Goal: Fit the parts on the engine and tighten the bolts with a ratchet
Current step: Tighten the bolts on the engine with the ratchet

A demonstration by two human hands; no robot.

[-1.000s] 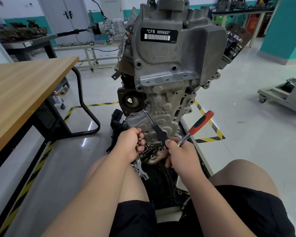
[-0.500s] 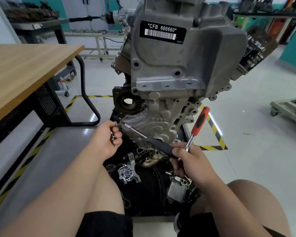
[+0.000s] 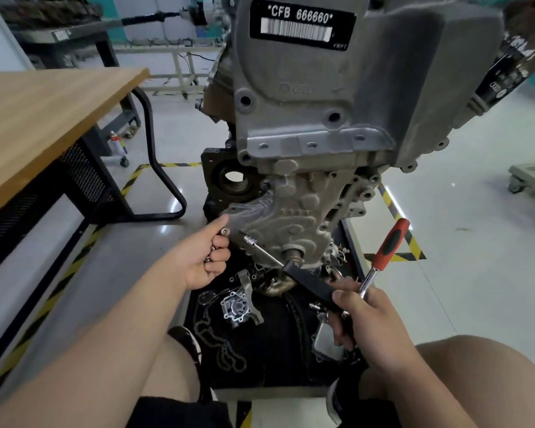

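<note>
Engine: grey cast-metal engine (image 3: 322, 103), upright ahead of the knees, black label plate reading CFB 666660 (image 3: 300, 23) near top.
Cover: grey ribbed lower cover (image 3: 278, 217) on engine front, low down, above the mat.
Left hand: left hand (image 3: 204, 257) at cover's left edge; thumb and forefinger pinching small silver bolt (image 3: 224, 232), head toward camera; bolt just beside cover edge, contact unclear.
Spares: more small silver bolts (image 3: 212, 249) tucked under curled lower fingers of same hand.
Right hand: right hand (image 3: 362, 322) low, right of centre, fingers clenched round two tools at once.
Driver: black-handled driver with thin steel shaft (image 3: 309, 284), thumb on handle; shaft slanting up-left, socket tip near cover's lower left, just right of left-hand fingers; touching cover or not, cannot tell.
Ratchet: red-and-black-handled chrome ratchet (image 3: 386, 245), head end hidden in right fist, handle pointing up-right, apart from engine.
Mat: black floor mat (image 3: 275, 359) under engine, between the legs; silver cast housing (image 3: 237, 307), dark looped chain-like piece (image 3: 220, 347) and small loose parts lying on it.
Table: wooden-topped table with black frame (image 3: 44, 118), left, well apart from engine.
Floor: yellow-and-black hazard tape (image 3: 396, 211) right of engine base.
</note>
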